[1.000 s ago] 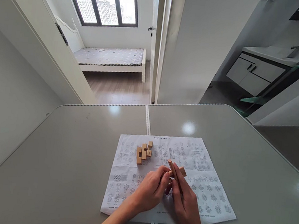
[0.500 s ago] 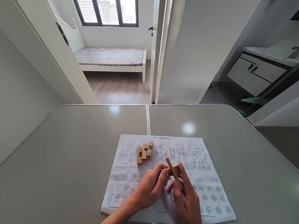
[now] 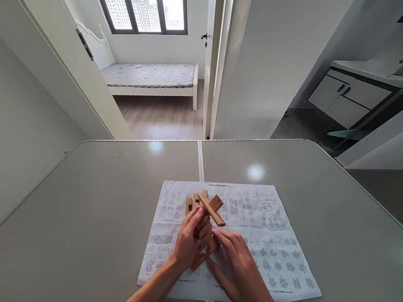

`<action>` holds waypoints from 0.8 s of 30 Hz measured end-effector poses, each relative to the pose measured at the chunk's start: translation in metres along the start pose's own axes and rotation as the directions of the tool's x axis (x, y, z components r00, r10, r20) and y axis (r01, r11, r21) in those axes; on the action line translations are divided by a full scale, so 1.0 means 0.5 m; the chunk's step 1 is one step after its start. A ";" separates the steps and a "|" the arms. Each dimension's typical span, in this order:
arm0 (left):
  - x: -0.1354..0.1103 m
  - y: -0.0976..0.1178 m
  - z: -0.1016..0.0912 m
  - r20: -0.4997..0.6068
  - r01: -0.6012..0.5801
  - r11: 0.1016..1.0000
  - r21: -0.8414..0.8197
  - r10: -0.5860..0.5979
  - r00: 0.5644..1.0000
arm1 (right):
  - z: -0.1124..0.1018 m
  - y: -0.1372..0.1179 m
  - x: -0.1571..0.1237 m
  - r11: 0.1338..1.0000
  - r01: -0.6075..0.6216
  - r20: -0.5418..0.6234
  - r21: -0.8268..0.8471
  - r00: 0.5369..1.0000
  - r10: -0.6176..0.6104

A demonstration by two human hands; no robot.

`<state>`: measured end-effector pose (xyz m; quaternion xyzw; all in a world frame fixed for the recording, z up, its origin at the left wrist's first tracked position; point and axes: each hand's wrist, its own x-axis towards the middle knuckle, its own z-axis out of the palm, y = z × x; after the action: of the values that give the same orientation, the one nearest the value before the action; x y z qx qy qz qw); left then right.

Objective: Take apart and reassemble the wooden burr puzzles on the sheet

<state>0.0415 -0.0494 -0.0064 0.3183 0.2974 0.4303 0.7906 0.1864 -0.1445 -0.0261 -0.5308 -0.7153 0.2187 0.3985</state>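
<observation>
Head view: left hand (image 3: 190, 239) upright, fingers pinching crossed brown wooden bars (image 3: 212, 211) above white printed paper sheet (image 3: 268, 231). Right hand (image 3: 237, 266) slanted, fingers at lower brown wooden piece (image 3: 214, 244), grip unclear. Since earlier frame, bars shifted leftward, partly hiding notched light-wood blocks (image 3: 188, 205).

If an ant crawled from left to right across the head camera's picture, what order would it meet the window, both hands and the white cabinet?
Window → left hand, holding wooden pieces → right hand → white cabinet.
</observation>
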 end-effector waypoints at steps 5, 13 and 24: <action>0.004 0.004 -0.005 -0.047 -0.005 0.999 -0.049 0.003 0.999 | -0.021 0.011 0.030 0.998 0.040 0.120 -0.048 0.992 -0.034; 0.007 0.009 0.000 -0.059 -0.005 0.999 0.038 0.007 0.998 | -0.067 0.007 0.048 0.996 -0.053 0.405 -0.076 0.911 0.080; 0.004 -0.001 -0.005 0.000 0.007 0.995 0.096 -0.007 1.000 | -0.209 0.009 0.039 0.934 -0.345 0.389 0.095 0.876 0.284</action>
<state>0.0406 -0.0472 -0.0086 0.3552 0.3188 0.4126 0.7759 0.2703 -0.1363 0.0386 -0.5556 -0.6609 0.4337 0.2576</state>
